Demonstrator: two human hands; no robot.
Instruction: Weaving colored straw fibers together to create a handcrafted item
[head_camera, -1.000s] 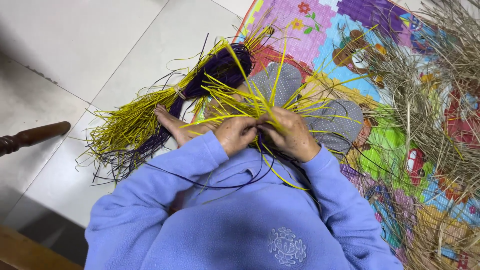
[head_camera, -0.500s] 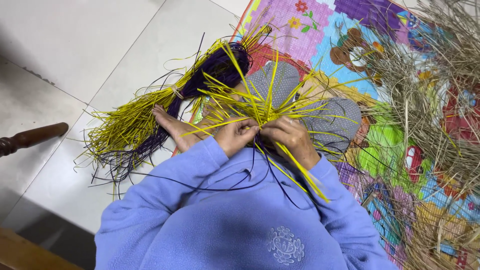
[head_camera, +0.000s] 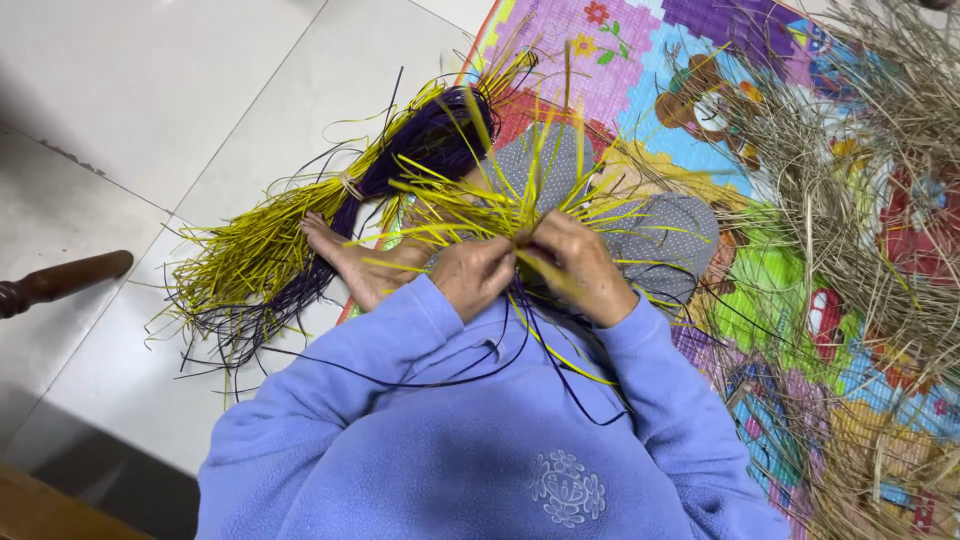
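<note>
Both hands meet over the lap, where a fan of yellow strips (head_camera: 480, 205) radiates from one crossing point. The left hand (head_camera: 472, 275) has its grip closed on the strips at that crossing, fingers curled under and knuckles up; the right hand (head_camera: 580, 265) pinches the same knot of strips from the other side, thumb and fingers together on them, the two hands touching or nearly so. A few purple strips (head_camera: 560, 350) trail down from the work across the blue sweater (head_camera: 480, 440). The strips look thin, light and springy: they hold a straight line when free and bow rather than fold, so they likely slip and splay unless pinched close to the crossing, which is where the fingers sit. Taken far out, they would probably flex and lose their place. To the left, a loose bundle (head_camera: 270, 250) of yellow and purple strips lies on the tiled floor (head_camera: 150, 90), just beside a bare foot (head_camera: 340, 250). To the right, a heap of dry grass (head_camera: 870, 200) covers much of a bright play mat (head_camera: 640, 50). A dark wooden leg (head_camera: 60, 282) shows at the left edge.
</note>
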